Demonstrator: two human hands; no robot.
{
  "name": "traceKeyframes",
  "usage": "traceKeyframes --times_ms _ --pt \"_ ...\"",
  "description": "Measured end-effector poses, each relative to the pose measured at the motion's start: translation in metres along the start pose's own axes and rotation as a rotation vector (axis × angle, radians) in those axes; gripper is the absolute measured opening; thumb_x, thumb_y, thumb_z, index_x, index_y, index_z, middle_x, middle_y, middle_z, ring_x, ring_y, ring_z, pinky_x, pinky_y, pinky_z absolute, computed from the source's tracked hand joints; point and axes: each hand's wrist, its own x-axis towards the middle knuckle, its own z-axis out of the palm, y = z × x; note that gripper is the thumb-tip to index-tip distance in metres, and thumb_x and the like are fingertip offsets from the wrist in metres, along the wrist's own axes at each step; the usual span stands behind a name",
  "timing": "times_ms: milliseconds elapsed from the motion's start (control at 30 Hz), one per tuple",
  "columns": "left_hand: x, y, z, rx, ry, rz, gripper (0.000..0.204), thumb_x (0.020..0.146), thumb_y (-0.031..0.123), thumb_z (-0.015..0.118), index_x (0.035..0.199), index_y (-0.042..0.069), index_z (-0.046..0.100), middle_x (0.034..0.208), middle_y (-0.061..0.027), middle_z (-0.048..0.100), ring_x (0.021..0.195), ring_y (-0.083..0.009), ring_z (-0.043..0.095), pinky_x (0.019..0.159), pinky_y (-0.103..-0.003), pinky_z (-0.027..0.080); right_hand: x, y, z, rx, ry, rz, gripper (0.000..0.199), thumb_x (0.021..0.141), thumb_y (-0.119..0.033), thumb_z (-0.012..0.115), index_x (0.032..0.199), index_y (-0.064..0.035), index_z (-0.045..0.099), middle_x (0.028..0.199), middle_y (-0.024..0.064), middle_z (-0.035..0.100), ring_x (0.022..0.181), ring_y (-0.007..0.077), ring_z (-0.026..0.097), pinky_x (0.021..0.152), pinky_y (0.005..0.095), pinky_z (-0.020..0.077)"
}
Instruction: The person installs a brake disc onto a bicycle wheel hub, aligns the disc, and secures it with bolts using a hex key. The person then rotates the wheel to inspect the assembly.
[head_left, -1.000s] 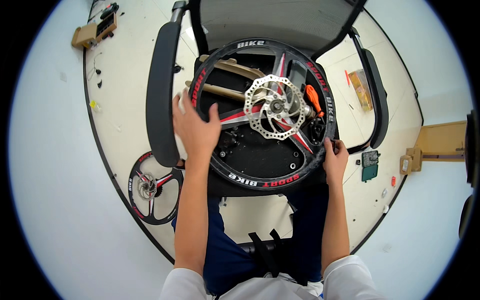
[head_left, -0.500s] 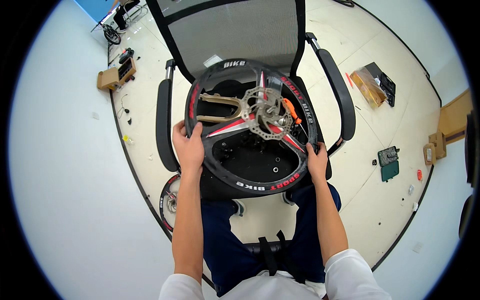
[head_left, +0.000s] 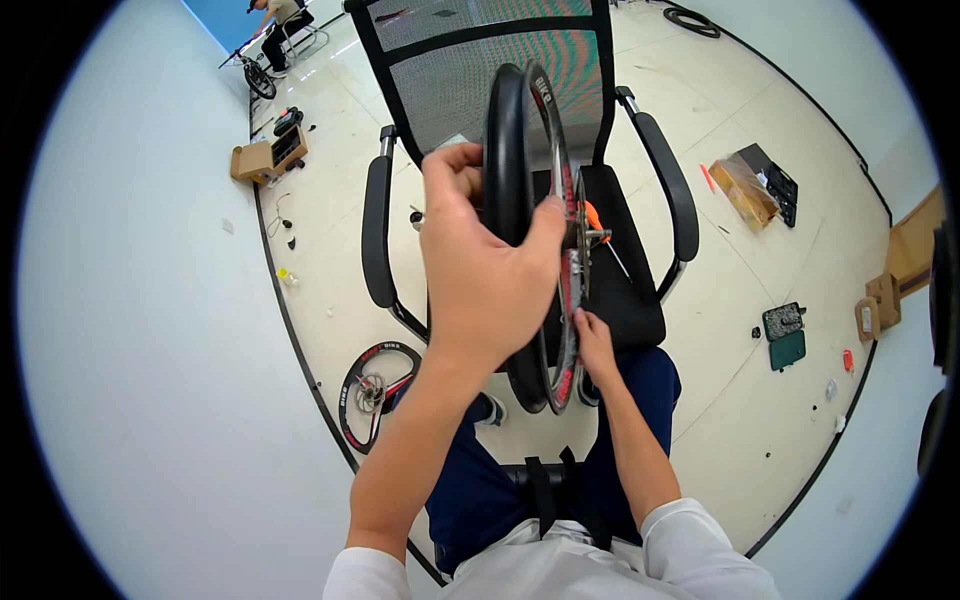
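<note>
A black bicycle wheel (head_left: 507,130) with red and white markings is turned nearly edge-on above the office chair. My left hand (head_left: 487,270) reaches across its near edge, thumb on the marked side and fingers around the other; the fingertips are partly hidden. Low on the marked side, my right hand (head_left: 597,350) grips the rim. The brake disc and axle end stick out to the right, seen from the side. Behind them an orange-handled screwdriver (head_left: 596,218) lies on the black chair seat (head_left: 630,290). The wheel and my left hand cover much of the seat.
Armrests (head_left: 378,230) flank the wheel. A second spoked wheel (head_left: 382,350) lies on the floor at left. To the right are a tool case (head_left: 780,190), a green case (head_left: 787,350) and cardboard boxes (head_left: 882,298). Far left, a person (head_left: 282,25) sits near a bicycle (head_left: 258,80).
The wheel has swung from facing me to nearly edge-on. My left hand has moved right and up around its edge; my right hand has shifted slightly left and down.
</note>
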Motion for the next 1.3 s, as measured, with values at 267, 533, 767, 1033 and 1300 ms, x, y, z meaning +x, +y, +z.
traceKeyframes --times_ms 267,533,767,1033,1300 --pt "-0.017 0.003 0.01 -0.03 -0.126 -0.107 0.051 0.083 0.005 0.073 0.124 -0.008 0.044 0.095 -0.0109 0.063 0.079 -0.0123 0.064 0.074 -0.026 0.052 -0.022 -0.015 0.008 -0.184 -0.225 0.058 0.035 0.102 -0.029 0.061 0.108 0.0034 0.071 0.064 0.0034 0.058 0.058 0.01 0.055 0.054 0.0286 0.0425" --pt "-0.019 -0.008 0.015 -0.111 -0.169 -0.09 0.056 0.083 0.009 0.076 0.126 -0.008 0.044 0.1 -0.0126 0.066 0.084 -0.0132 0.066 0.075 -0.026 0.054 -0.027 -0.102 -0.04 0.219 -0.117 0.111 0.034 0.104 -0.037 0.058 0.097 -0.0047 0.064 0.063 -0.0015 0.048 0.045 0.0051 0.033 0.04 0.0243 0.0227" --pt "-0.025 -0.016 0.002 -0.115 -0.158 -0.092 0.057 0.084 0.01 0.076 0.128 -0.008 0.045 0.1 -0.0122 0.066 0.084 -0.0135 0.068 0.074 -0.025 0.054 -0.026 -0.171 -0.025 0.294 -0.184 -0.025 0.029 0.106 -0.038 0.056 0.099 -0.0095 0.06 0.07 -0.0028 0.05 0.048 0.0029 0.028 0.044 0.022 0.0203" --pt "-0.033 -0.021 -0.011 -0.1 -0.115 -0.05 0.051 0.086 0.005 0.071 0.127 -0.008 0.044 0.1 -0.0107 0.063 0.085 -0.0111 0.065 0.073 -0.026 0.054 -0.024 -0.161 -0.012 0.276 -0.136 -0.229 0.015 0.102 -0.015 0.062 0.099 -0.0005 0.062 0.074 -0.0018 0.057 0.064 0.0053 0.049 0.054 0.0243 0.0365" --pt "-0.033 -0.024 -0.017 -0.144 -0.123 -0.067 0.052 0.084 0.005 0.072 0.126 -0.008 0.044 0.098 -0.0103 0.065 0.08 -0.0116 0.066 0.074 -0.025 0.053 -0.022 -0.166 -0.014 0.11 -0.119 -0.191 0.032 0.103 -0.025 0.062 0.084 0.0004 0.063 0.067 -0.0011 0.056 0.059 0.0064 0.048 0.055 0.0261 0.0374"
